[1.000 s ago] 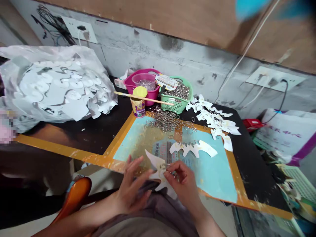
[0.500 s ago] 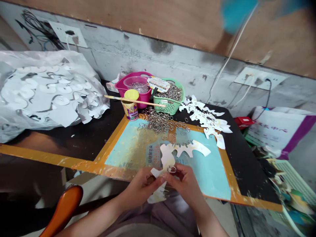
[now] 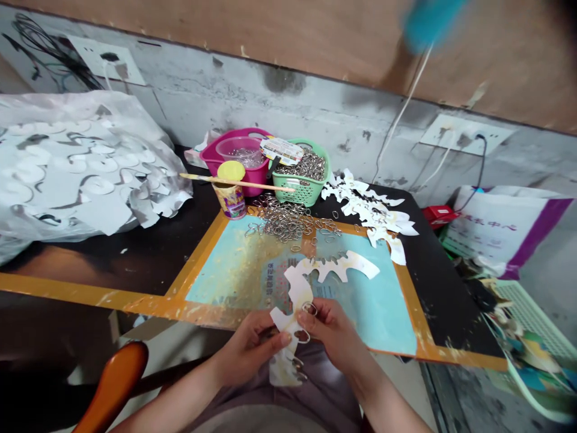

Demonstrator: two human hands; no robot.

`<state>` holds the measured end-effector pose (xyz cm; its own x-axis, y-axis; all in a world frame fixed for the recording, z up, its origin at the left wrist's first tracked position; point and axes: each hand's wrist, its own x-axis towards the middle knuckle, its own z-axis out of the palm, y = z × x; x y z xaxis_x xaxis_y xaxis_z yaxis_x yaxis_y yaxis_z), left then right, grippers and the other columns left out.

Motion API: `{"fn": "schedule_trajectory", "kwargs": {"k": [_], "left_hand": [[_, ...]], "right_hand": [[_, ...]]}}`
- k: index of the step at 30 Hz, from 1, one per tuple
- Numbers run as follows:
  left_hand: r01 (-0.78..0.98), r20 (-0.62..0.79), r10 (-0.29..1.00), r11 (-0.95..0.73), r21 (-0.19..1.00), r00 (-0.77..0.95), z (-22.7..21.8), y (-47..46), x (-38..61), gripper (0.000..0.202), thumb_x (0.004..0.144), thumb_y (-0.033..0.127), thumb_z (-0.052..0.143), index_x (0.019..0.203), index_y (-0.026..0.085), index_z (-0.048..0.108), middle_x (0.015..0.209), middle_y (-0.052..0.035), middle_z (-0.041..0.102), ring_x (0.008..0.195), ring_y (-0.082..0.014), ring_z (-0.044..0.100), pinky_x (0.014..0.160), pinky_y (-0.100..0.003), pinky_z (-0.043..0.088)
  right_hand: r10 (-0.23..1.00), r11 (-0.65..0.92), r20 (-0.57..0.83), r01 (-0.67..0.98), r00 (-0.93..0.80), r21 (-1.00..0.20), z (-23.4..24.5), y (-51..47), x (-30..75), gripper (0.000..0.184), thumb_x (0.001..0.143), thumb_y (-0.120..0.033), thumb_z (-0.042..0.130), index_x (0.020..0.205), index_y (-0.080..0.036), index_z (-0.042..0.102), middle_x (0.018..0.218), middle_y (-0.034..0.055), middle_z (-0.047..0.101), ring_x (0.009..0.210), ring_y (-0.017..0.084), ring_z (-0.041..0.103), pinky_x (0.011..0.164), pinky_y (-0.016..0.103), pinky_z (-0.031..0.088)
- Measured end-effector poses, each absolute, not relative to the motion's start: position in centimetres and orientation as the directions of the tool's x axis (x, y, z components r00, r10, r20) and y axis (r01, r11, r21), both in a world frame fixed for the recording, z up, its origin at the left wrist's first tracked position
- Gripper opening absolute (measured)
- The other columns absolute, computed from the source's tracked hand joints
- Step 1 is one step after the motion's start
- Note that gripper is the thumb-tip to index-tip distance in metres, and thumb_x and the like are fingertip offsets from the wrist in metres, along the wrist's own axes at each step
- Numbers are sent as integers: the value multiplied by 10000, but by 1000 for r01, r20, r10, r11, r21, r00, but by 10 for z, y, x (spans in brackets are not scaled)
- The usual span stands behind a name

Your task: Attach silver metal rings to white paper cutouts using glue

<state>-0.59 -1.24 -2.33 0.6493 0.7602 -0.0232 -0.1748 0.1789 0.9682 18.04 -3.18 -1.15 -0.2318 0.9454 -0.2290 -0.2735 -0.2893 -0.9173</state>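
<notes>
My left hand (image 3: pixel 252 349) pinches a white scalloped paper cutout (image 3: pixel 295 300) near its middle, over the table's near edge. My right hand (image 3: pixel 331 337) pinches a small metal ring (image 3: pixel 310 309) against the same cutout. More rings hang from the cutout's lower part (image 3: pixel 288 367) above my lap. A second white cutout (image 3: pixel 345 264) lies flat on the blue board (image 3: pixel 387 313) just beyond my hands. A heap of loose metal rings (image 3: pixel 288 219) lies at the board's far edge.
A pink basket (image 3: pixel 211 157) with a clear bowl and a green basket (image 3: pixel 311 192) of rings stand at the back. A yellow-lidded cup (image 3: pixel 231 192) carries a brush. White cutouts (image 3: pixel 374 213) pile at right; a plastic bag of cutouts (image 3: pixel 76 168) fills the left. An orange chair back (image 3: pixel 112 385) is lower left.
My left hand went from fingers spread to pinching the cutout. The cutout turned upright and both hands drew closer together. The view drifted left.
</notes>
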Motion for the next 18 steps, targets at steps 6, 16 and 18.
{"fn": "schedule_trajectory", "kwargs": {"k": [6,16,18], "left_hand": [[-232,-80,787,275,933,612,-19,-1,-7,441,785,546,786,931,135,720,826,-64,736,721,-167,653,634,-228,489],[-173,-132,820,270,947,557,-9,-2,3,414,873,514,702,776,112,707,665,-47,684,617,-141,608,596,-229,460],[-147,-157,869,252,957,469,-16,-4,1,415,843,533,727,816,119,707,664,-38,686,600,-139,597,575,-229,451]], "right_hand": [[961,-239,-216,-129,-174,-962,-11,-33,181,461,850,-593,703,702,-186,544,648,-26,495,593,111,443,576,247,394],[922,-386,-307,-496,-237,-778,-13,-34,168,510,723,-657,777,695,-181,598,613,-15,519,547,111,457,541,239,428],[928,-371,-294,-519,-227,-770,-15,-34,173,568,755,-753,670,821,-189,652,717,21,565,637,163,541,601,290,492]]}}
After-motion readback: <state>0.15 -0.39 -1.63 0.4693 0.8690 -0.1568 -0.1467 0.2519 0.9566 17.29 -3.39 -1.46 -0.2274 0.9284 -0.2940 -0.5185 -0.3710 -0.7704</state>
